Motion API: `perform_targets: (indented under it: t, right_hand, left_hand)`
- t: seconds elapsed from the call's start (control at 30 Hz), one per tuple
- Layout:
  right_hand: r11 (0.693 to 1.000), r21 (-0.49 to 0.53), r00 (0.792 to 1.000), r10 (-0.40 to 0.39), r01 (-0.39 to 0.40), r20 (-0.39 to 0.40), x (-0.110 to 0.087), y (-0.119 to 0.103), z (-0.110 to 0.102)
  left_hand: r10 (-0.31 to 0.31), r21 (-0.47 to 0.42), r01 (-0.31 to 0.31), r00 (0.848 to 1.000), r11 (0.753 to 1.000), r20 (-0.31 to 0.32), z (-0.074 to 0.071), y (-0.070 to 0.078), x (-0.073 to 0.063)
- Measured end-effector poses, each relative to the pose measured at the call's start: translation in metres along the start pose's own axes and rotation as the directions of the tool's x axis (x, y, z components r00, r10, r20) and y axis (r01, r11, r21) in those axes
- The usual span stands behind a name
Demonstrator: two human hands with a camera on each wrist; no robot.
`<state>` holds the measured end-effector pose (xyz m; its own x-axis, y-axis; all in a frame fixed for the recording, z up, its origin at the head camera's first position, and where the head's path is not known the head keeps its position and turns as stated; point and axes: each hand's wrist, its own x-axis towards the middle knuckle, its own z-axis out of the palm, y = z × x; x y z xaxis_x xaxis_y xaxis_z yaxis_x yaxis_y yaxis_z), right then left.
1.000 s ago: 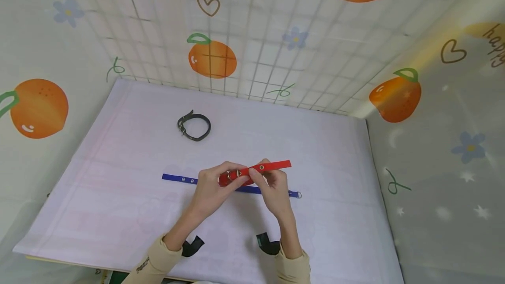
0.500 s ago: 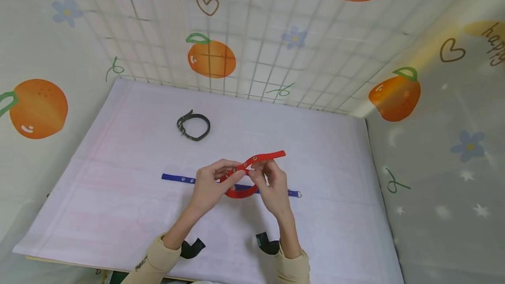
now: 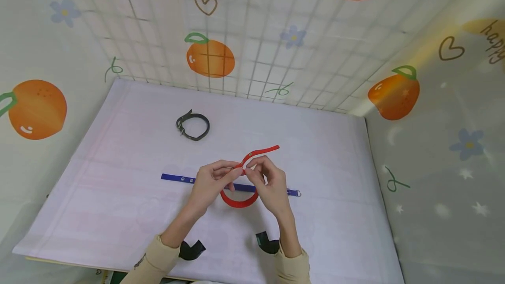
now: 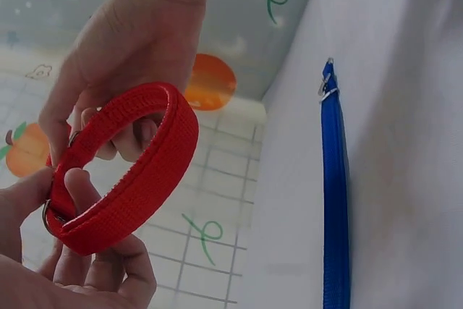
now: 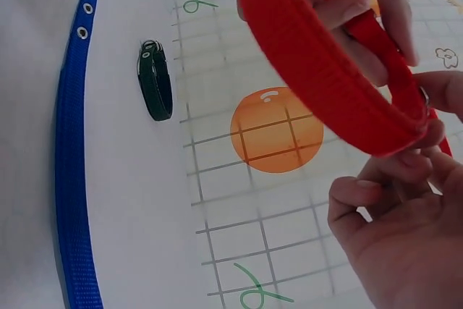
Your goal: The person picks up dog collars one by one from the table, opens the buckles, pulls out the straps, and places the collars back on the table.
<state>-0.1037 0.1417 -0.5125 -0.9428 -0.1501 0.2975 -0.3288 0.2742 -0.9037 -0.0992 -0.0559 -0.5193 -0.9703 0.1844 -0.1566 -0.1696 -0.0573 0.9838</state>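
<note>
A red collar (image 3: 239, 204) is held up above the table in both hands, bent into a loop that hangs low, its free end pointing up and right. My left hand (image 3: 208, 184) pinches it near the metal ring, seen in the left wrist view. My right hand (image 3: 273, 185) pinches the red strap just beside it, thumb against fingers. The buckle itself is mostly hidden behind fingers. Beneath the hands a blue collar (image 3: 173, 177) lies stretched straight, with eyelets at its left end and a metal ring at the right.
Farther back lies a black collar (image 3: 196, 138), buckled into a ring. A white cloth covers the table (image 3: 335, 214). Behind it rises a wire grid (image 3: 260, 69) under printed sheeting. Black curved pieces (image 3: 192, 250) sit by both wrists.
The red collar's loop has dropped lower and widened below the hands. Its free end has swung up and leftward, arching above the fingers. Both hands stay nearly in place.
</note>
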Motion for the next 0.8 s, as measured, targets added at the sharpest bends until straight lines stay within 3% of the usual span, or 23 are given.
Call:
perform_targets:
  t: [0.8]
  right_hand:
    - [0.995, -0.076, 0.998, 0.055, -0.057, -0.022, 0.0034, -0.0008, 0.0063]
  left_hand:
    - [-0.005, 0.034, 0.005, 1.0, 0.999, 0.008, -0.0018, 0.0005, -0.0019]
